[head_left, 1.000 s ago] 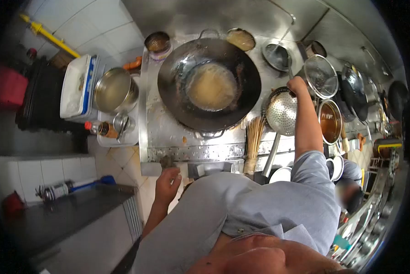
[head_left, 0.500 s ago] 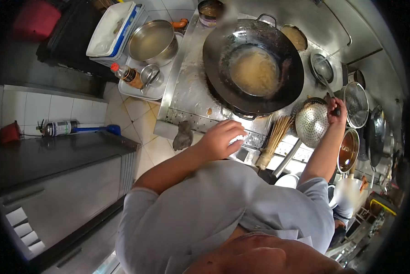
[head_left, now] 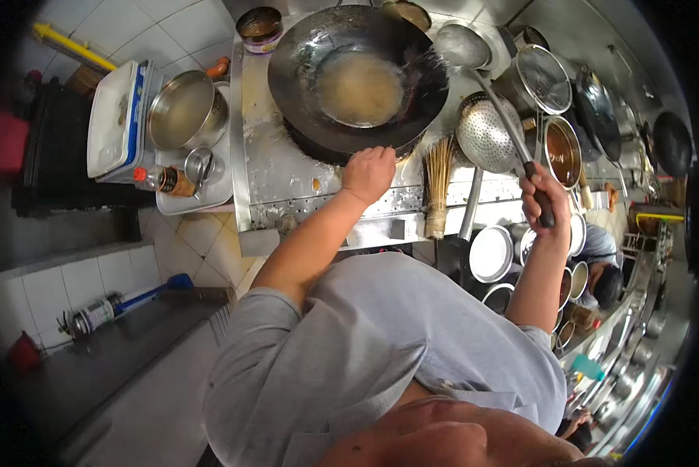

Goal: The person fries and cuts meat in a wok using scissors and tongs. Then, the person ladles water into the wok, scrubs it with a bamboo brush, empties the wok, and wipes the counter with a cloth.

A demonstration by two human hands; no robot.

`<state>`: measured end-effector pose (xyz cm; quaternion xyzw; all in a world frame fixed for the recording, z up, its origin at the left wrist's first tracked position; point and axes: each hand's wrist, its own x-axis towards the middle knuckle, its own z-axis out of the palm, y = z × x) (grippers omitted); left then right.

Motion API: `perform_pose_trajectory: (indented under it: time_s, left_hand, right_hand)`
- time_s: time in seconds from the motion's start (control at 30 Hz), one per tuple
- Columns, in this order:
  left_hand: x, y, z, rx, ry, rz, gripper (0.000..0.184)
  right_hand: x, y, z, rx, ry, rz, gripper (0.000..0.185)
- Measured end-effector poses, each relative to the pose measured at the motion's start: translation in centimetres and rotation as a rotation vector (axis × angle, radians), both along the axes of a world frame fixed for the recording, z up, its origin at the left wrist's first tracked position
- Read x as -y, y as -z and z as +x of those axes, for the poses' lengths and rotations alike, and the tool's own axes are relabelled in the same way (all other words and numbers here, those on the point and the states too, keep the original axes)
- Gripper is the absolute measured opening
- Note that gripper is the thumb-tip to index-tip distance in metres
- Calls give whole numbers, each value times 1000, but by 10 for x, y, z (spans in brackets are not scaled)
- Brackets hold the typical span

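My left hand [head_left: 369,175] is closed at the near edge of a dark wok [head_left: 291,97], where its near handle is hidden under the fingers. Cloudy yellowish liquid [head_left: 361,89] fills the wok's bottom. My right hand [head_left: 545,204] grips the black handle of a steel ladle [head_left: 462,45]. The ladle's bowl is raised beside the wok's right rim, and its shaft crosses over a perforated strainer [head_left: 485,136]. Left of the strainer lies a bamboo brush [head_left: 438,187].
A steel pot [head_left: 182,113], a red-capped bottle [head_left: 166,180] and a small metal cup [head_left: 201,165] stand on a white tray [head_left: 217,194] at left. To the right are a mesh sieve [head_left: 544,78] and a pot of brown liquid [head_left: 561,152]. Another person [head_left: 598,265] is farther right.
My left hand has moved forward from the stove's front edge to the wok's near handle. My right hand has lifted the ladle from its place behind the strainer. The view has shifted.
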<state>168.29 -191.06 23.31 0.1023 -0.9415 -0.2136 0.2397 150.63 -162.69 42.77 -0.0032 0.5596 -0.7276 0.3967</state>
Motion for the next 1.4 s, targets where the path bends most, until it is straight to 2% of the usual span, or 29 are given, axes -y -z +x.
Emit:
perform_pose_trajectory:
  time_s: [0.1,0.17,0.3,0.37,0.47,0.57,0.63,0.67,0.7,0.73,0.77,0.83,0.87,0.9,0.97,1.0,1.07,1.1,1.13,1.17,1.23,1.3,1.33,1.4]
  left_hand:
    - [2,-13,5,-16,5,16,10]
    - [3,-23,11,-59,42,-6,8]
    - [7,-13,12,-35,29,-18,10]
    - [5,-28,20,-34,14,-51,8]
    - [7,-18,19,-34,4,-34,7]
    - [7,-4,16,46,-29,8,8]
    - [5,-10,23,102,11,18,14]
    - [3,-15,29,160,34,24,22]
    - [-4,-36,38,96,34,47,29]
    - [-12,-57,51,32,30,69,37]
    - [-15,-62,69,67,1,91,37]
    - [-22,-63,116,128,-111,128,39]
    - [-26,-60,140,150,-195,139,41]
    - [-32,-59,165,165,-291,217,40]
    - [-45,-54,219,249,-488,299,37]
    - [-54,-54,247,324,-595,302,36]
    - [-66,-63,278,314,-698,331,29]
    - [-72,-72,288,353,-747,333,28]
    - [-76,-81,288,345,-780,365,27]
    - [-74,-88,283,332,-810,396,27]
    - [-61,-73,276,220,-694,323,27]
    - [-45,-70,243,128,-611,441,27]
    - [-37,-73,220,37,-529,497,27]
    - [-20,-66,182,0,-317,415,30]
  right_hand:
    - [-13,-14,40,-61,0,67,57]
    - [-21,-20,57,-73,-33,114,62]
    - [-35,-13,71,-148,-163,206,70]
    - [-32,-4,81,-266,-209,409,75]
    - [-19,35,78,-496,-214,619,72]
    - [18,76,54,-636,-79,656,72]
    - [41,116,-1,-766,-43,799,68]
    - [59,121,-32,-886,-43,963,68]
    - [81,122,-63,-1004,-48,1127,68]
    - [99,116,-89,-924,-61,1166,66]
    - [116,108,-117,-847,-77,1197,65]
    - [125,181,-208,-1119,-57,1159,51]
    - [136,188,-241,-1126,-64,1147,51]
    - [149,194,-267,-934,-248,1164,43]
    - [156,205,-291,-495,-179,887,21]
    - [147,200,-296,-204,-90,439,11]
    - [139,182,-297,9,54,91,8]
    - [135,179,-308,104,64,110,9]
    - [124,175,-304,218,-51,-197,12]
    - [122,162,-294,256,52,-177,16]
    - [111,160,-280,202,106,-209,14]
    - [101,145,-253,106,113,-120,9]
    - [91,142,-247,139,57,-115,9]
    - [69,140,-231,95,49,-130,10]
